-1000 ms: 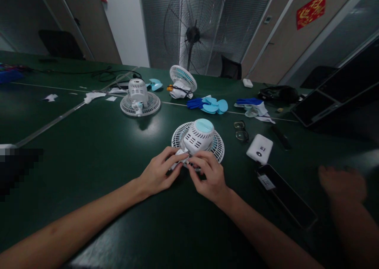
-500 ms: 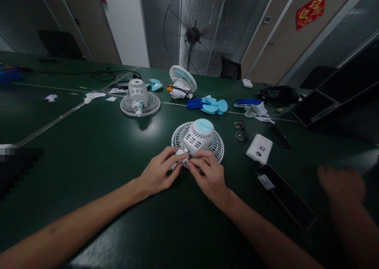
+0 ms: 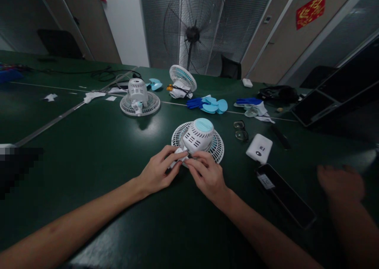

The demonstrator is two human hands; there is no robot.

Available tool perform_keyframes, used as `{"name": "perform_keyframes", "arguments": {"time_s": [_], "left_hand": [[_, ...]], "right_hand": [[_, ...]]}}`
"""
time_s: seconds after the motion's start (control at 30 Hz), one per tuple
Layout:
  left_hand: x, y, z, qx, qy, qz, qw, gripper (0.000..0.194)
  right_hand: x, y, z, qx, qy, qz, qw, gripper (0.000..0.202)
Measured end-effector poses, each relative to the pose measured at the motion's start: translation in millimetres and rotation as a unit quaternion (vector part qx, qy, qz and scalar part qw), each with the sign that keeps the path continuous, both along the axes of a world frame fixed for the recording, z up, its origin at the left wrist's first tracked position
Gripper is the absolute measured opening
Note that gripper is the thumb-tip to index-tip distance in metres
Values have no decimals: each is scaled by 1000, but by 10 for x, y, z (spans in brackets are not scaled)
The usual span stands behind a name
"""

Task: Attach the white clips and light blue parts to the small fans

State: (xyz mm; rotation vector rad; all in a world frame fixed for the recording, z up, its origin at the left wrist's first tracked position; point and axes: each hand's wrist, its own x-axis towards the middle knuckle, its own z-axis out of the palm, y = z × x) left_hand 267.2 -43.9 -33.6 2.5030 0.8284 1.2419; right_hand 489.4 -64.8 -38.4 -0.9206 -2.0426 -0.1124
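A person's left hand [image 3: 156, 170] and right hand [image 3: 209, 178] are bare, with slim fingers and narrow wrists. The left forearm [image 3: 89, 210] and right forearm [image 3: 262, 226], both slender, are uncovered as far as the view reaches; a small, faint spot [image 3: 52, 229] marks the left.

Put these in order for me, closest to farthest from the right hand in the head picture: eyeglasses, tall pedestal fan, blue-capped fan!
1. Blue-capped fan: just ahead of the right hand.
2. Eyeglasses: on the table, rightward and ahead.
3. Tall pedestal fan: behind the table.
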Motion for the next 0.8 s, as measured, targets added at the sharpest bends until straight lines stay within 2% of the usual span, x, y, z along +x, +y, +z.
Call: {"name": "perform_keyframes", "arguments": {"time_s": [0.2,0.3,0.5,0.67,0.8], "left_hand": [[-6,-6,4,1,4,0,1000,44],[3,-13,18,10,4,-3,1000,43],[15,-17,28,14,7,-3,1000,41],[3,-9,14,7,1,-1,1000,42],[2,-8,14,5,3,8,1000,41]], "right_hand": [[-7,-7,4,-40,52,-11,998,17],[-18,-12,15,-42,51,-15,998,9],[-30,-20,34,-43,47,-11,998,8],[9,-16,26,-29,14,17,999,25],[21,-4,-16,-6,-8,7,1000,25]]}}
